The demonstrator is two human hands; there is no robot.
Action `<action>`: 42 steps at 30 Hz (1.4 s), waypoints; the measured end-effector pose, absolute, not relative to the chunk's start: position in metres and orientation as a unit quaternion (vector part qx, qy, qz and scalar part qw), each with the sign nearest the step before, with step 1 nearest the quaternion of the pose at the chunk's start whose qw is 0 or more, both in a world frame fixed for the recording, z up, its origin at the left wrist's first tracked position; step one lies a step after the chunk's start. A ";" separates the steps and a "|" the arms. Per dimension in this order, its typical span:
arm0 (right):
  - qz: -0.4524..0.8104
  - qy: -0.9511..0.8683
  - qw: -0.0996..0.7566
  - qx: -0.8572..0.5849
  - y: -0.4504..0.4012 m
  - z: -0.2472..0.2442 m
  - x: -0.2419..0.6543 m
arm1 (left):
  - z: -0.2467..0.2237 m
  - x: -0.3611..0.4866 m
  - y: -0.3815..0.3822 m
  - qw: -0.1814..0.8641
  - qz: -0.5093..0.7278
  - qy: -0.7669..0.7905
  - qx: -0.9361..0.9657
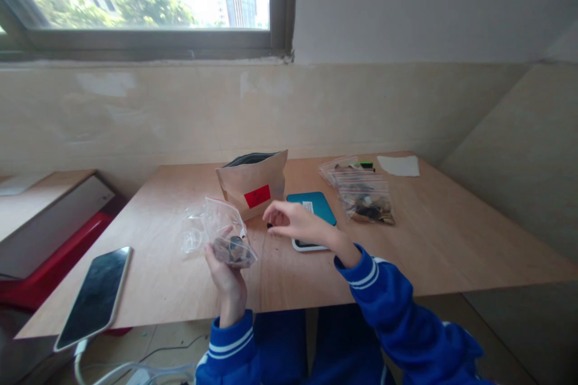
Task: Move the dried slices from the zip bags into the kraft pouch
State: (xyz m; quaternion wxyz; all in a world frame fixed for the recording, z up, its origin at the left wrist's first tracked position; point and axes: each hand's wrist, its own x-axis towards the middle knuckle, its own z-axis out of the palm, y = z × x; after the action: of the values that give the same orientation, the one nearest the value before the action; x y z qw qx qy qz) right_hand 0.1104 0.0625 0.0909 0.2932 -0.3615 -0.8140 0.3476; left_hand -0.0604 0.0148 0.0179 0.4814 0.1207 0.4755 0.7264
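My left hand [228,280] is closed around the lower part of a clear zip bag [223,216], whose mouth gapes upward. Dark and brownish dried pieces [235,248] lie in the bottom of that bag. Above the table, between the bag and a small teal-topped scale [320,204], my right hand [293,221] pinches a small dark piece [270,225] between thumb and fingers. Behind both hands stands a brown paper pouch [253,180] with a red label, its top open. My right forearm hides part of the scale.
Filled zip bags [368,198] lie at the right rear, a green-and-black marker [366,165] by them. White paper [400,165] rests farther back. Crumpled clear plastic [193,231] sits left of my left hand. A phone [94,298] with a cable lies at the table's left edge.
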 end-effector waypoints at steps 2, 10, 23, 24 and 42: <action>0.297 -0.791 0.403 -0.352 0.073 0.128 0.107 | 0.018 -0.059 0.015 0.483 0.722 0.479 0.124; 0.193 -0.727 0.554 -0.357 0.139 0.166 0.085 | 0.022 -0.049 0.011 0.498 0.711 0.475 0.146; 0.456 -0.763 0.381 -0.254 0.062 0.148 0.100 | 0.013 -0.039 0.011 0.460 0.698 0.505 0.216; 0.445 -0.781 0.349 -0.265 0.059 0.143 0.101 | 0.012 -0.038 0.011 0.454 0.697 0.509 0.221; 0.386 -0.884 0.093 -0.247 0.065 0.108 0.119 | 0.011 -0.038 0.011 0.366 0.682 0.561 0.293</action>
State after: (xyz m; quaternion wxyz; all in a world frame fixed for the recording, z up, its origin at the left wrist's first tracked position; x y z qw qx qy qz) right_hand 0.1192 0.0646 0.1075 0.0925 -0.2467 -0.8842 0.3858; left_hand -0.0378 0.0108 0.0112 0.3658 0.2928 0.5612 0.6823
